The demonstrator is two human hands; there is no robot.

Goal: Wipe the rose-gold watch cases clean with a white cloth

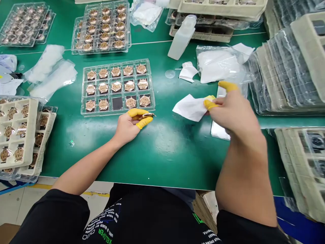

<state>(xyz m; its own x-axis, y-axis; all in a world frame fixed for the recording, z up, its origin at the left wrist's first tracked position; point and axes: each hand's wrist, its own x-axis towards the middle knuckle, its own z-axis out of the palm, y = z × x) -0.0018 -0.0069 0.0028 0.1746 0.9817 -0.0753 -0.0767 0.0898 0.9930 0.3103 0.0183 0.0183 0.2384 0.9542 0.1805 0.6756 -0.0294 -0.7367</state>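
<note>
My left hand (pixel 132 126), in yellow finger cots, pinches a gold watch case (pixel 147 116) edge-on between thumb and fingers. Just behind it lies a clear plastic tray (pixel 82 98) with rows of gold watch cases, backs up; one pocket in its front row shows only a dark liner (pixel 117 103). On the right, my right hand (pixel 225 105), also in yellow finger cots, pinches a white wiping cloth (pixel 190 107) that hangs out to the left above the green table. The cloth and the watch case are apart. My right forearm is slightly blurred.
More trays of watch cases (pixel 101 27) stand at the back, with cream trays (pixel 17 132) stacked at left. A white squeeze bottle (pixel 181 37) and a bag of white wipes (pixel 215 64) sit beyond my right hand. Stacked trays (pixel 286 67) line the right side.
</note>
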